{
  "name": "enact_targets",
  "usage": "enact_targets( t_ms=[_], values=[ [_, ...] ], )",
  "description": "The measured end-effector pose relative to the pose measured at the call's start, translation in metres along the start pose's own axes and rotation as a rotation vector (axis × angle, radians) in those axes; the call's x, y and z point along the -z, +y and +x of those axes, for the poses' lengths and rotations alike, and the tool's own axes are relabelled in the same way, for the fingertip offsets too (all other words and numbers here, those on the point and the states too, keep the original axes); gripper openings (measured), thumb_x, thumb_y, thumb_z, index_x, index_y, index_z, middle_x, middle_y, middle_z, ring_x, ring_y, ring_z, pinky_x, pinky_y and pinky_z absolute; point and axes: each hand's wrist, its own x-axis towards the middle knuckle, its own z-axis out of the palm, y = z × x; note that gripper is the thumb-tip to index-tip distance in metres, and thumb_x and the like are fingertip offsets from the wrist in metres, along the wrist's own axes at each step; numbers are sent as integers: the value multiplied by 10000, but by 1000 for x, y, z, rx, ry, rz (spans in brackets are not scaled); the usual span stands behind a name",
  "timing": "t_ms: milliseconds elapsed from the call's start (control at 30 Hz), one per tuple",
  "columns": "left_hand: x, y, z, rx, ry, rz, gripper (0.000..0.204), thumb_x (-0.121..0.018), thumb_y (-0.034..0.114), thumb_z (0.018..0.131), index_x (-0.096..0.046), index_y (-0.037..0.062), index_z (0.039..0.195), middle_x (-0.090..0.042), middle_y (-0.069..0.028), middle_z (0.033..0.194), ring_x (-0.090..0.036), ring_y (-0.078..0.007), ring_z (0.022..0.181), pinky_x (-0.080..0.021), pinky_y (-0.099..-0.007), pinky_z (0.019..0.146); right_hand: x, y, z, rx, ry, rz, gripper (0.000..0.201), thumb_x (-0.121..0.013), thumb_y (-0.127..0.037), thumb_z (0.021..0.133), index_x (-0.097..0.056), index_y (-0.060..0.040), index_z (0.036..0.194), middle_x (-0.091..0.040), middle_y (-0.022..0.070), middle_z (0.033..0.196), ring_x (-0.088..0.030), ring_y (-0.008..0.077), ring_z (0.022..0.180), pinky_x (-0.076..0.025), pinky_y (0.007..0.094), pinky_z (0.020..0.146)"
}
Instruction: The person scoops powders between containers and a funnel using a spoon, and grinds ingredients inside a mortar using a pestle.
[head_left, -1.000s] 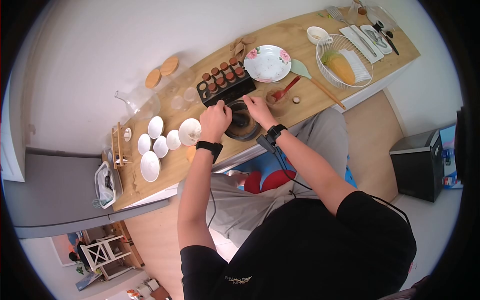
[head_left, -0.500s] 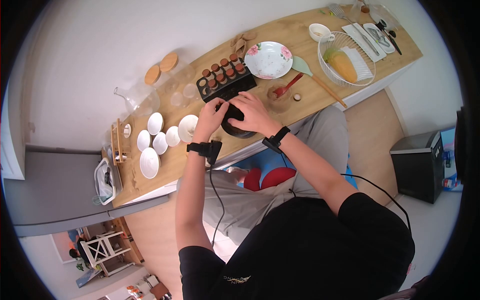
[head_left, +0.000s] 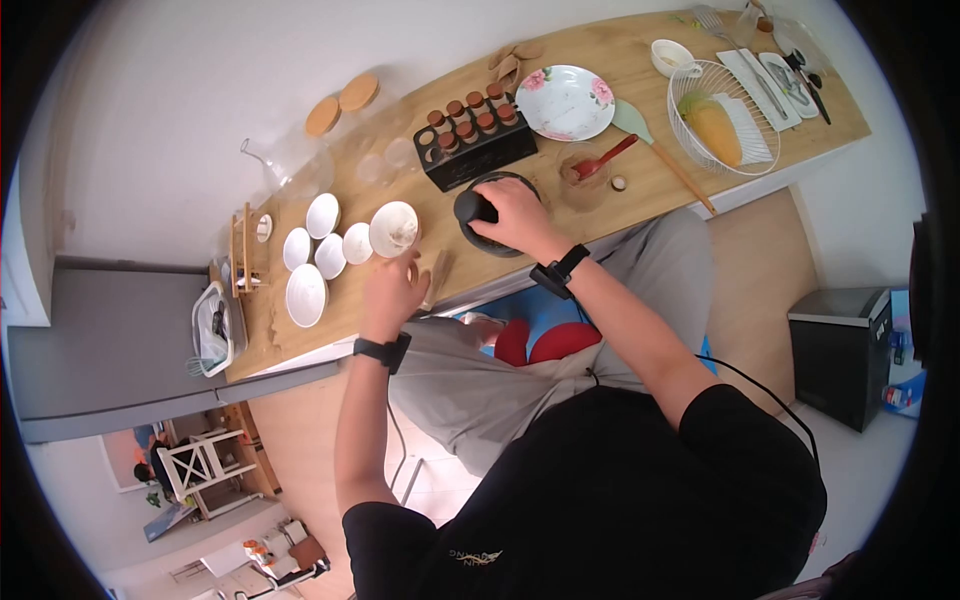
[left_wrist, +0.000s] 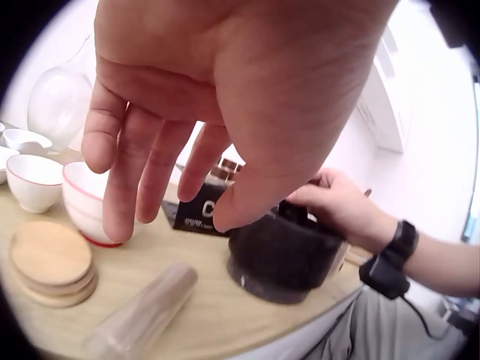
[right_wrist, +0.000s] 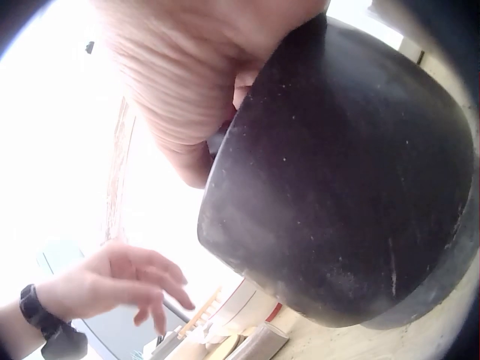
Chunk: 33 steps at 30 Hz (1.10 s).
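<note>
A black mortar stands on the wooden counter near its front edge. My right hand is over the mortar, its fingers and thumb around a black pestle whose rounded end sticks out to the left. In the right wrist view the mortar's dark wall fills much of the picture and hides most of the pestle. My left hand is in the air at the counter's front edge, fingers loosely spread, holding nothing. Below it lies a clear tube-like piece, beside a white bowl with a red rim.
Several white bowls stand to the left, with round wooden lids near them. A black spice rack is behind the mortar. Rightward are a glass with a red spatula, a flowered plate and a wire basket.
Both hands were together at the mortar. My left hand has moved away leftward to the front of the white bowls; my right hand stayed at the mortar, and the pestle's end now points left.
</note>
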Motion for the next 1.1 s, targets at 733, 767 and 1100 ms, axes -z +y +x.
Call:
enact_targets(
  t_ms=[733, 767, 1100],
  values=[
    [-5, 12, 50, -21, 59, 195, 255, -700, 189, 701, -710, 59, 920, -694, -169, 843, -671, -336, 802, -537, -433, 720, 2, 0, -2, -7, 87, 11, 363, -749, -213, 698, -629, -17, 980, -669, 159, 944, -609, 350, 913, -459, 433, 894],
    [-4, 10, 55, -26, 59, 195, 255, -700, 189, 701, -710, 59, 920, -694, -169, 843, -671, -336, 802, -537, -433, 720, 2, 1, -2, -4, 92, 18, 366, -750, -213, 696, -628, -18, 980, -670, 159, 944, -610, 349, 912, -460, 433, 893],
    [4, 13, 64, 13, 0, 172, 259, -688, 189, 721, -719, 53, 939, -696, -177, 906, -667, -344, 846, -526, -439, 776, 2, 3, -3, -3, 89, 13, 383, -749, -205, 683, -617, -30, 997, -669, 163, 938, -612, 350, 901, -466, 434, 874]
  ],
)
